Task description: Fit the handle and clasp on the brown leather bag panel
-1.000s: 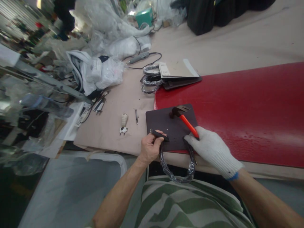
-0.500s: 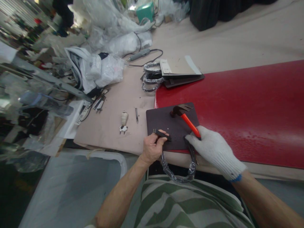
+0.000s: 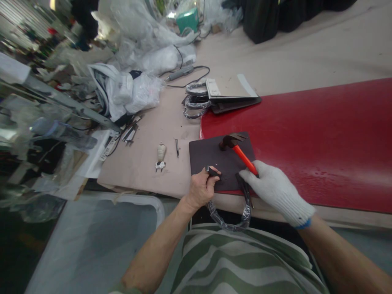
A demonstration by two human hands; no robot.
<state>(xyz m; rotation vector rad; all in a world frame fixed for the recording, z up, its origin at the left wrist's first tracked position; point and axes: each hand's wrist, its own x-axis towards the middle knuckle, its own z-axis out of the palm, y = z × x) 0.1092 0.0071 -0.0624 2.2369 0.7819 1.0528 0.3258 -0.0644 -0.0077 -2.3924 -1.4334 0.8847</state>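
L fingers (image 3: 207,180) are pinched shut on a small dark strap tab (image 3: 212,172), holding it down on the dark panel (image 3: 208,155) near its near edge. R fingers (image 3: 252,179), gloved, are wrapped tight round the orange-handled hammer (image 3: 241,155), whose head rests on the panel's far side. A plastic-wrapped handle loop (image 3: 229,218) hangs off the bench (image 3: 147,171) edge btwn both hands. The red sheet (image 3: 306,139) lies to the right.

Risk: bare L fingertips sit just beside the tab, so an off-line blow could hit them. The pinch is small, so the tab may also slip.
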